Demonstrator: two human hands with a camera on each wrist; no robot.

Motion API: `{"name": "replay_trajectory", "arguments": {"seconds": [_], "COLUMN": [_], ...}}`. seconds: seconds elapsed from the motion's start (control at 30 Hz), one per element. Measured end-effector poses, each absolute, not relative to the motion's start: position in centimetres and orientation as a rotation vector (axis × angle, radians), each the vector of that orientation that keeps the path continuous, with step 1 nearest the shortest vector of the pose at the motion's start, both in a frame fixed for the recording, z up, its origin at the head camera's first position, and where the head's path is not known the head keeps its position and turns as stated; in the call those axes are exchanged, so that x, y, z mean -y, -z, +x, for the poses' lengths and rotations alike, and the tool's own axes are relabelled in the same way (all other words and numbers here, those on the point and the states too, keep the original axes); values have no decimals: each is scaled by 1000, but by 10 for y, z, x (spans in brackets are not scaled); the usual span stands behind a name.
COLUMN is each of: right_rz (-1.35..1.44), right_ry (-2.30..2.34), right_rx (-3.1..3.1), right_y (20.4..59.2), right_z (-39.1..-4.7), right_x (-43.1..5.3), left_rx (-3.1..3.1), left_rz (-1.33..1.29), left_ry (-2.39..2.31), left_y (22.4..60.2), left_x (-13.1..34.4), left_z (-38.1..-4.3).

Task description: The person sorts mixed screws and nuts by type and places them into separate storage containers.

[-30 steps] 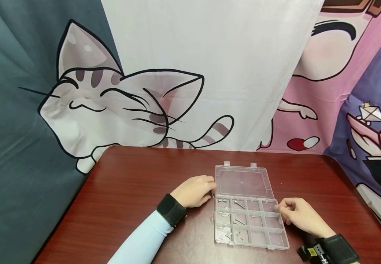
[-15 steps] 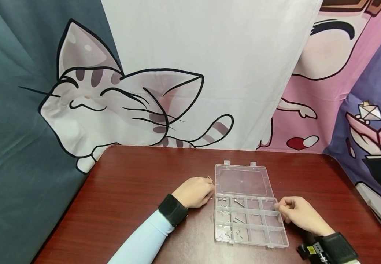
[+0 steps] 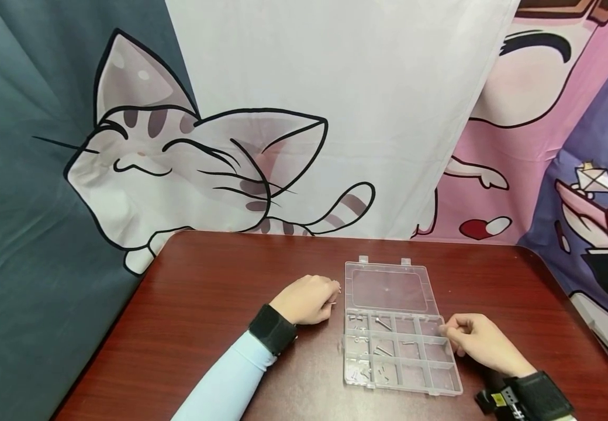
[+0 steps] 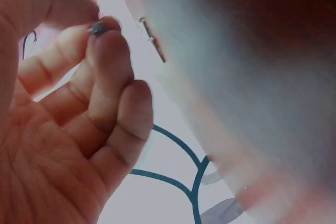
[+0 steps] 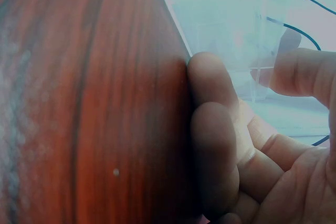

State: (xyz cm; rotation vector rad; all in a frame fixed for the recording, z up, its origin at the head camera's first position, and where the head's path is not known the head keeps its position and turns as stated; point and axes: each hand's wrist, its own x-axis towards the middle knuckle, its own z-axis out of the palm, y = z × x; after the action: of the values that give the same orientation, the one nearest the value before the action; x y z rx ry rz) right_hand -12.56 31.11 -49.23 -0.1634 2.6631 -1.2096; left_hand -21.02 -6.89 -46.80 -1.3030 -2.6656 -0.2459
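A clear plastic compartment box (image 3: 411, 377) lies on the table with its lid (image 3: 388, 286) folded back. Loose screws (image 3: 383, 323) and other small metal pieces lie in its left and middle compartments. Left of the lid, my left hand (image 3: 306, 299) is just off the box. In the left wrist view its fingertips pinch a small metal screw (image 4: 97, 28), of which only the dark end shows. My right hand (image 3: 480, 339) grips the box's right wall between thumb and fingers. Its lower fingers (image 5: 212, 129) rest against the tabletop in the right wrist view.
The reddish-brown table (image 3: 214, 269) stretches around the box to a far edge. Behind it hangs a cartoon-printed cloth (image 3: 404, 117). Small bright-headed metal pieces (image 4: 151, 40) show beyond the left fingertips. Dark bands (image 3: 272, 330) sit on both wrists.
My left hand has lifted slightly away from the box's left side, toward the far left. The thin metal bits at its fingers now show differently. My right hand stays at the box.
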Motion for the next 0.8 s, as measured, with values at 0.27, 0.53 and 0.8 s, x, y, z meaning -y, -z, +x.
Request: {"name": "replay_trajectory", "arguments": {"seconds": [0.27,0.53,0.8], "right_rz": [-162,-143,-133], "right_ry": [1200,1201,1207], "right_rx": [-2673,-2664,-2659], "right_y": [493,492,490], "right_z": [-126,-125,-125], "right_x": [-312,-311,-310], "left_rx": [2580,2460,2400], "left_rz": [-1328,-1413,-1461], "left_ry": [343,364,357], "left_y": [458,446,439], "left_x": [60,48,37], "left_z": [-204,-195,-185]}}
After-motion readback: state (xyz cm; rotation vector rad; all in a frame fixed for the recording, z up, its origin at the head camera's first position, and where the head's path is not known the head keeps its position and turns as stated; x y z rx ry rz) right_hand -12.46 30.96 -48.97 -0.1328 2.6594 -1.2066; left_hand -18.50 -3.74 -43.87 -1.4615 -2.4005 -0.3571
